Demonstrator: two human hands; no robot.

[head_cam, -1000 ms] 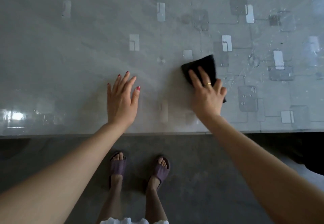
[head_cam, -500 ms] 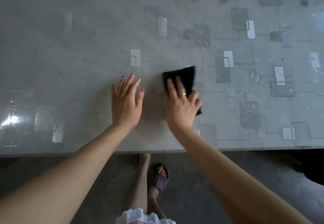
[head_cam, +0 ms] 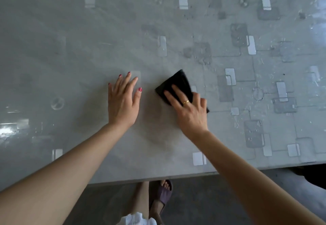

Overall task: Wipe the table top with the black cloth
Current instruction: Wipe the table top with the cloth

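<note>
On the glossy grey patterned table top (head_cam: 79, 48), our left hand (head_cam: 122, 104) lies flat with fingers straight, holding nothing. Just right of it, our right hand (head_cam: 190, 111) presses straight fingers onto the one folded black cloth (head_cam: 174, 83), which juts beyond the fingertips.

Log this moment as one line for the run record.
step: wiping | right hand: presses cloth flat on table | left hand: flat on table, beside cloth
</note>
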